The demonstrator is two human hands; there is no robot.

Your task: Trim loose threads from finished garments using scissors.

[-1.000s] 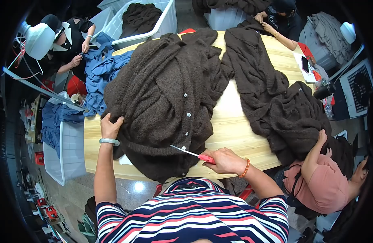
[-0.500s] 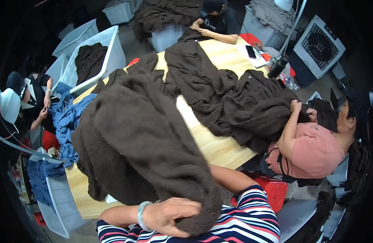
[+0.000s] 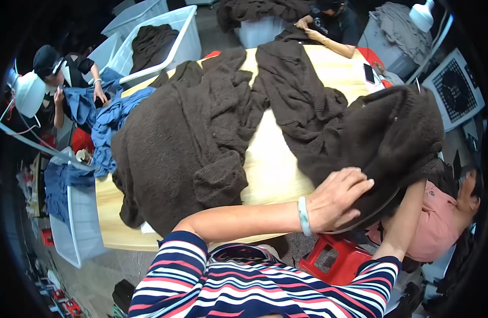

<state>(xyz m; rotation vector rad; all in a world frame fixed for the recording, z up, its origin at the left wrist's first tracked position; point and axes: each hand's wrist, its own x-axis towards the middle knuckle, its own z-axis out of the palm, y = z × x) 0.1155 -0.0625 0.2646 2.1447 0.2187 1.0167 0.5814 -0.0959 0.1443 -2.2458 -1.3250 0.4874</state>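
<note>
My left hand (image 3: 339, 199), with a pale jade-like bangle at the wrist, lies with spread fingers against a dark brown knit garment (image 3: 382, 138) on the right side of the table. My right forearm (image 3: 408, 217) reaches up under that same garment, whose raised cloth hides my right hand. A thin pale curved line runs below the cloth between my arms; I cannot tell what it is. Another brown knit garment (image 3: 170, 153) lies heaped on the left part of the table. A further brown garment (image 3: 302, 85) stretches across the middle.
The pale wooden table (image 3: 276, 164) has a phone (image 3: 369, 73) at its far right. Co-workers sit at the left, far side and right, the right one in a pink shirt (image 3: 435, 225). Blue cloth (image 3: 119, 119), white bins (image 3: 188, 37) and a red stool (image 3: 334, 259) surround it.
The brown garment I held before my chest now lies on the table at left. Both my arms have swung right to another brown garment, which is lifted. The view has shifted.
</note>
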